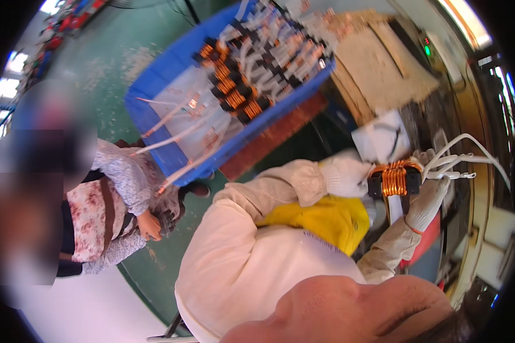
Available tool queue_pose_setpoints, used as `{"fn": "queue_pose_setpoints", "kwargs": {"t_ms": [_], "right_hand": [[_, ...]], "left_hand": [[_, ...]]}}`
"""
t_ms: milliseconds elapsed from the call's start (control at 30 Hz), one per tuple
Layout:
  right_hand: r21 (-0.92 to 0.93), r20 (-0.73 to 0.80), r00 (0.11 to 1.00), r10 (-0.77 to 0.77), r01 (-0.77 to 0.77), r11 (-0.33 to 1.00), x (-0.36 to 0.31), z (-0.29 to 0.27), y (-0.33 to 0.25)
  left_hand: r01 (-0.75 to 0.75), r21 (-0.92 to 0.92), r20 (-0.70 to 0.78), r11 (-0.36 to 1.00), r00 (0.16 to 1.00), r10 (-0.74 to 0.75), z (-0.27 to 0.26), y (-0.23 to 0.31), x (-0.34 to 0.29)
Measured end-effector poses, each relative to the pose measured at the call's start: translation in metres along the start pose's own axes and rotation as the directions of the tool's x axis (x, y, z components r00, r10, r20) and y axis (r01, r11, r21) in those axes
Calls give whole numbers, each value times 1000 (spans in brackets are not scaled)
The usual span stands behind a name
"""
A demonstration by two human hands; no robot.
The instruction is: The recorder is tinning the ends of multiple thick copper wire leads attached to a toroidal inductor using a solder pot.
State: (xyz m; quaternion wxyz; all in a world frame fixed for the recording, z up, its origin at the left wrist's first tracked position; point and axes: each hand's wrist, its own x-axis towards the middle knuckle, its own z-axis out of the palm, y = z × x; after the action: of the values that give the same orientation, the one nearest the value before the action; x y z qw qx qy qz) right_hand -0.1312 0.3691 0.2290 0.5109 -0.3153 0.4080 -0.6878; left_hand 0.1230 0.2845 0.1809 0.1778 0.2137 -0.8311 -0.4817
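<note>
Green floor (97, 103) spreads left, with another person (109, 200) there; a bench (476, 108) edges the right. The far blue bin (180, 57) holds many wound coils (229, 86). At near right, the left hand (344, 176) grips one copper coil (400, 180), apparently wound already; the right hand (430, 200) seems to pinch its white leads (462, 175). What remains, I cannot tell.

Saw a green floor (103, 74) with pale scuffs (137, 63) and, at the left, a co-worker (117, 183) in a flowered apron (86, 211). Noticed brown cardboard (365, 86) toward the upper right and, just beyond, a pale box (443, 63) with red and green lights (427, 50).
</note>
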Motion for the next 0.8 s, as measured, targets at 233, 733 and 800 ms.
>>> {"fn": "queue_pose_setpoints", "kwargs": {"t_ms": [233, 733, 800], "right_hand": [[-111, -747, 609, -266, 281, 953, -150, 22, -2], [338, -931, 301, 206, 499, 798, -284, 6, 98], [277, -958, 214, 190, 534, 798, -338, -31, 144]], "left_hand": [[-173, 226, 136, 959, 980, 145, 46, 9, -21], [-595, 517, 315, 615, 800, 510, 134, -18, -44], [-653, 401, 340, 642, 757, 558, 160, -21, -36]]}}
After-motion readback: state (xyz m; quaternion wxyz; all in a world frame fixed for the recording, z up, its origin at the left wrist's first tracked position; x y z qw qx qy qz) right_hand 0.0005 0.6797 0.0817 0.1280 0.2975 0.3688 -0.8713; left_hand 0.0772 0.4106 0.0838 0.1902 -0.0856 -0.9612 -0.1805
